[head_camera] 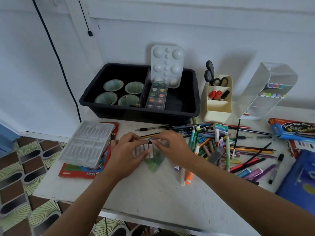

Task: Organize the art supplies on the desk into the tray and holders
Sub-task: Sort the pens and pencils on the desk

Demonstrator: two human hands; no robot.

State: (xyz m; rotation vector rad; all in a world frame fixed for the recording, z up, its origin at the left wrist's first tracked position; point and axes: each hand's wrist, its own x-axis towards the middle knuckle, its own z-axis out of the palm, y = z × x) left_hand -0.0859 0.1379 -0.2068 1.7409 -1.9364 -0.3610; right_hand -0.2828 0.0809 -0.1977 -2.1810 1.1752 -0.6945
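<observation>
My left hand (127,150) holds a row of small white paint tubes (144,149) over the middle of the white desk (153,193). My right hand (170,147) pinches the right end tube, beside its dark cap. A clear plastic bag with green print (153,163) lies under the tubes. Behind them stands the black tray (185,109), holding several green cups (113,85), a watercolour set (156,96) and a white palette (167,65). A cream holder (219,106) with scissors (211,74) and markers stands to its right, then a clear tilted holder (265,89).
A loose heap of pens, pencils and markers (226,145) covers the desk's right half. A grey moulded insert (88,143) lies on a red box (80,171) at the left. Blue boxes (293,130) and a blue pouch (301,181) sit at the right edge.
</observation>
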